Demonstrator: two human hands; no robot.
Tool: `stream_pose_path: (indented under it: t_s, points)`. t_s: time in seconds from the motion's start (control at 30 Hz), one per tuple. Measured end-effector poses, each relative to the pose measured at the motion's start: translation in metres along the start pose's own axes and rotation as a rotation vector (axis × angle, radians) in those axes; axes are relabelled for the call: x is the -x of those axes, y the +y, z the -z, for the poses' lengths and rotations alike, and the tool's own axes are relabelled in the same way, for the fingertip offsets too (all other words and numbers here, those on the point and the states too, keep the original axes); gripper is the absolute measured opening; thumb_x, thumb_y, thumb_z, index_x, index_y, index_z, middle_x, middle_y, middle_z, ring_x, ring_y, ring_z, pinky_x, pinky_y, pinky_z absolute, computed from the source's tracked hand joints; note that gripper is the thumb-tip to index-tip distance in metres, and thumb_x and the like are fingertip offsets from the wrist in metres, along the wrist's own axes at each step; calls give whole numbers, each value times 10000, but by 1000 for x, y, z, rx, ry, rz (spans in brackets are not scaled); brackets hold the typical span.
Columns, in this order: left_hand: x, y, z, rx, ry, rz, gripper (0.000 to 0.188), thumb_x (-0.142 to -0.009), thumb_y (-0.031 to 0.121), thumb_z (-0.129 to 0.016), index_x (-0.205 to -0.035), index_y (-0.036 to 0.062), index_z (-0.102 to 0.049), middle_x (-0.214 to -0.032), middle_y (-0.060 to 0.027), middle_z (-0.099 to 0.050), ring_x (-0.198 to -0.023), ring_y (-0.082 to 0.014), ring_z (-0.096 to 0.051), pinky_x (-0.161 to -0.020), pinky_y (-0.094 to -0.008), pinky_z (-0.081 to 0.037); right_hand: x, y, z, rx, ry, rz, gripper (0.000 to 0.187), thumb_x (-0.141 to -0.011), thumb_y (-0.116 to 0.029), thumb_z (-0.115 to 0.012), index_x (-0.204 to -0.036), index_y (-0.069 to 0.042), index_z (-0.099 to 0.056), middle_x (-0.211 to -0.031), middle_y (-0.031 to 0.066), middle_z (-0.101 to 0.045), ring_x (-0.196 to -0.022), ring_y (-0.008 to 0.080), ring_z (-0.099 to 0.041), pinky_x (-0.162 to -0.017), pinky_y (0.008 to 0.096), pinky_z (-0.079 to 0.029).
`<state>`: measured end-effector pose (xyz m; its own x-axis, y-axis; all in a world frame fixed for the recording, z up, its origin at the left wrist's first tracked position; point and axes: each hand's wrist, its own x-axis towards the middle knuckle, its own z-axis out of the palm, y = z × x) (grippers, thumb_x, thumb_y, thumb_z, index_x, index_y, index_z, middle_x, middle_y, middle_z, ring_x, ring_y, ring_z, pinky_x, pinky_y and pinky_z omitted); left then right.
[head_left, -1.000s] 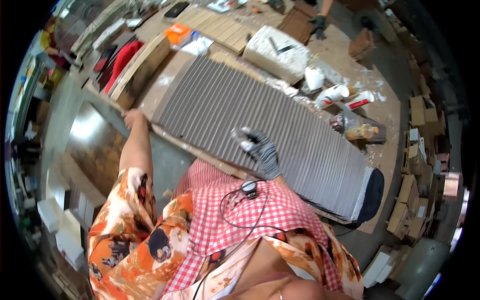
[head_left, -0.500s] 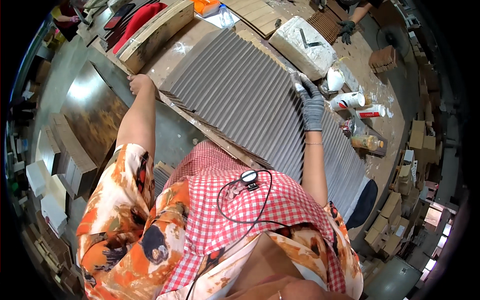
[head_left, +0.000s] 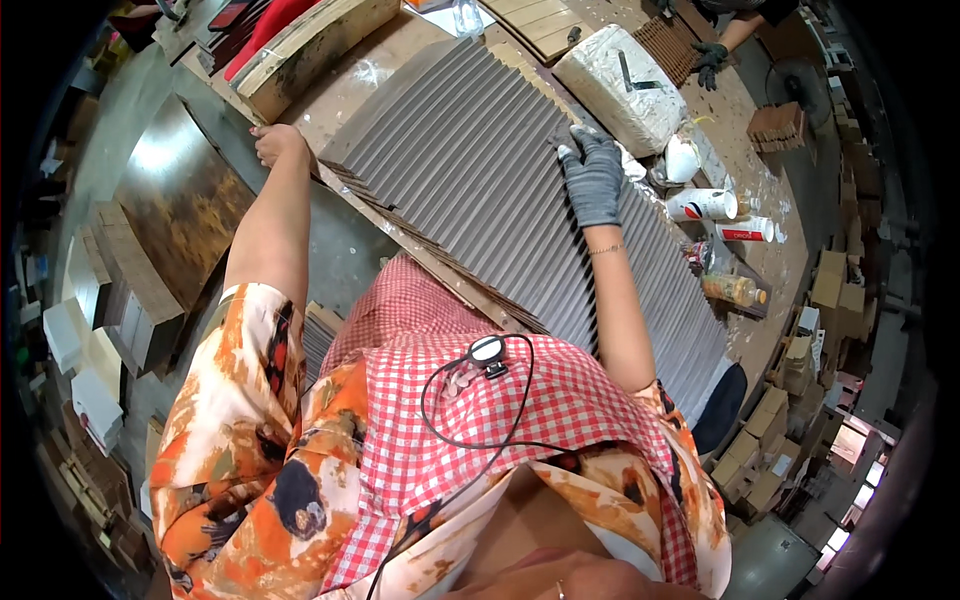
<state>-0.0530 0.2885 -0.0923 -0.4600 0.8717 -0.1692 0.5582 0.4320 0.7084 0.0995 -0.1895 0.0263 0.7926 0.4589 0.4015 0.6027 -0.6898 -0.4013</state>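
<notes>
A long row of thin grey slats point(head_left: 470, 150) stands packed on edge across the wooden workbench point(head_left: 335, 110). My right hand point(head_left: 595, 180), in a grey glove with a pale-smeared thumb, rests on the far side of this row. Its thumb is apart from the fingers, which lie over the slat edges; no separate piece shows in it. Bare and with its fingers curled, my left hand point(head_left: 280, 145) is closed on the bench's near edge at the left, close to a curved wooden block point(head_left: 315, 55). Its fingertips are partly hidden.
Beyond the row are a white-wrapped block point(head_left: 625, 90), paper cups point(head_left: 702, 204) and a bottle point(head_left: 735, 290). A co-worker's gloved hand point(head_left: 710, 62) is near brown slats point(head_left: 660, 50) at the far right. A dark cloth point(head_left: 720, 410) covers the row's right end. Boards point(head_left: 140, 280) stand at left.
My right hand has moved a little left and farther along the slat row. My left hand remains at the bench edge. The whole view has shifted slightly.
</notes>
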Motion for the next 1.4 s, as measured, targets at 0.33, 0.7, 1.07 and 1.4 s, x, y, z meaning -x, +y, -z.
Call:
stream_pose_path:
  t_s: [0.33, 0.7, 1.07, 1.4]
  points:
    - [-1, 3, -7, -5, 37, 22, 693, -1072, 480, -277, -1098, -70, -698, -1194, -268, -675, -1158, -438, -609, -1022, -526, -452, -47, 34, -6, 31, -95, -96, 398, -850, -234, -753, -1185, -22, -716, -1093, 226, -663, -1068, 381, -620, -980, 445, -481]
    - [7, 9, -3, 12, 20, 45, 669, -1073, 458, -292, -1103, -77, -692, -1201, -267, -669, -1162, -431, -603, -1023, -526, -444, 90, -91, 41, 32, -315, -36, 393, -897, -142, -721, -1264, -11, -666, -1092, 169, -638, -1039, 285, -617, -929, 376, -507]
    - [-8, 3, -16, 21, -12, 47, 680, -1071, 482, -288, -1108, -64, -692, -1216, -255, -666, -1168, -416, -603, -1028, -523, -444, 53, -73, 35, -74, -232, -66, 368, -904, -166, -702, -1220, 17, -658, -1009, 173, -634, -977, 326, -596, -910, 421, -497]
    - [-4, 9, -13, -27, -2, 86, 683, -1071, 488, -286, -1129, -65, -684, -1205, -253, -674, -1179, -423, -602, -1027, -535, -447, 138, -123, 78, -375, -479, -39, 408, -867, -163, -768, -1237, -15, -678, -1044, 140, -620, -993, 286, -600, -923, 391, -509]
